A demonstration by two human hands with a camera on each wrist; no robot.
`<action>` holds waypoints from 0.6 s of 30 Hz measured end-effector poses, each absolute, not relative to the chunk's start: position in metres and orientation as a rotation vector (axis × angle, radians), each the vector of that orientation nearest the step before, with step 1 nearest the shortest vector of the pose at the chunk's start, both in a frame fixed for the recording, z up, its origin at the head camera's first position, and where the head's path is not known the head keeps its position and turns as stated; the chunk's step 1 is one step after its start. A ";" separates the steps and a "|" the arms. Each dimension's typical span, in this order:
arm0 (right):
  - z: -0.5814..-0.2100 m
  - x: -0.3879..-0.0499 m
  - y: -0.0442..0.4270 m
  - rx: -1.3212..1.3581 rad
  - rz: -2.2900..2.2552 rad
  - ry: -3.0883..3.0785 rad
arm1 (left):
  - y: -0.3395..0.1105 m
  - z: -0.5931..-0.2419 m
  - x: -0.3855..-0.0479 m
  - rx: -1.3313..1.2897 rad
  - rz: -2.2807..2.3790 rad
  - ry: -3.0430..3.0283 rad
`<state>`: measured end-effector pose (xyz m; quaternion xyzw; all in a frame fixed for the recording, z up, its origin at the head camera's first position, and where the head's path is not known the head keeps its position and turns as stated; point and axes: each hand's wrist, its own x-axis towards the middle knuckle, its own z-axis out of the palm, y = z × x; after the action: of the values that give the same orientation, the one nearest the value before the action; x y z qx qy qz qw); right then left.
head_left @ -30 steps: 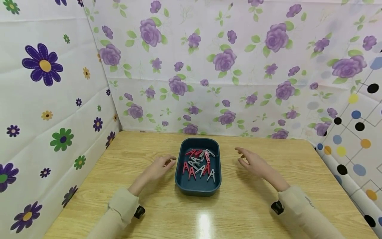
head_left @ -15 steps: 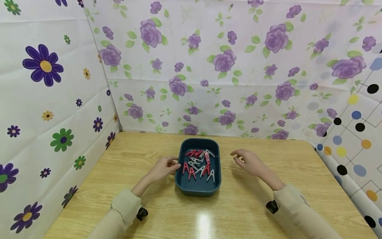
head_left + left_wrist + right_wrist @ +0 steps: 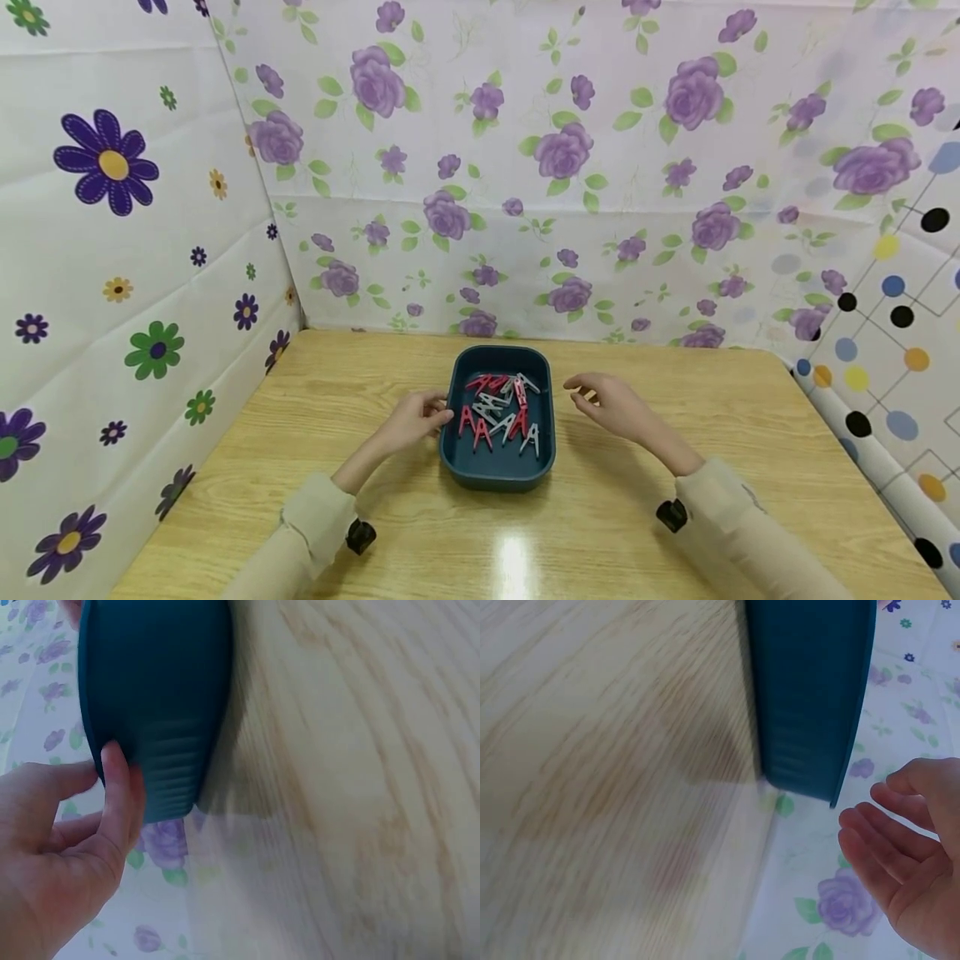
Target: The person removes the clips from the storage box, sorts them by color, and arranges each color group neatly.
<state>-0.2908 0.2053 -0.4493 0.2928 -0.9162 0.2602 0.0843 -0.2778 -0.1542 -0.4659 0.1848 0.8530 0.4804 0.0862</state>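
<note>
A dark teal plastic bin (image 3: 497,482) stands on the wooden table, holding several red clothespins (image 3: 482,435) and several pale grey clothespins (image 3: 531,439). My left hand (image 3: 411,421) pinches its left rim, the thumb over the edge and the other fingers against the outer wall, as the left wrist view shows. To the right of the bin, my right hand (image 3: 617,408) hovers with relaxed, slightly bent fingers and holds nothing. A small gap separates those fingertips from the bin's right wall (image 3: 810,697) in the right wrist view.
The wooden table (image 3: 600,533) meets a flowered cloth backdrop (image 3: 510,250) behind the bin. Patterned cloths hang at the left (image 3: 187,350) and right (image 3: 892,400) sides. A black wrist device (image 3: 360,537) sits under each cuff.
My left hand has moved right onto the bin's left rim and taken hold of it. My right hand has moved left towards the bin. The bin and clothespins stay put.
</note>
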 end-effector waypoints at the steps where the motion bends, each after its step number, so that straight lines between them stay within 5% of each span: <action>1: -0.449 -0.291 0.204 0.886 0.771 -2.726 | -0.153 -0.465 -0.277 0.541 1.430 2.545; 18: -0.443 -0.288 0.175 1.026 0.753 -2.649 | -0.144 -0.460 -0.275 0.432 1.388 2.568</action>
<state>-0.2881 0.1747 -0.4432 0.3473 -0.8968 0.2549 0.1010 -0.2749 -0.1438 -0.4596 0.1458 0.8663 0.4682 0.0952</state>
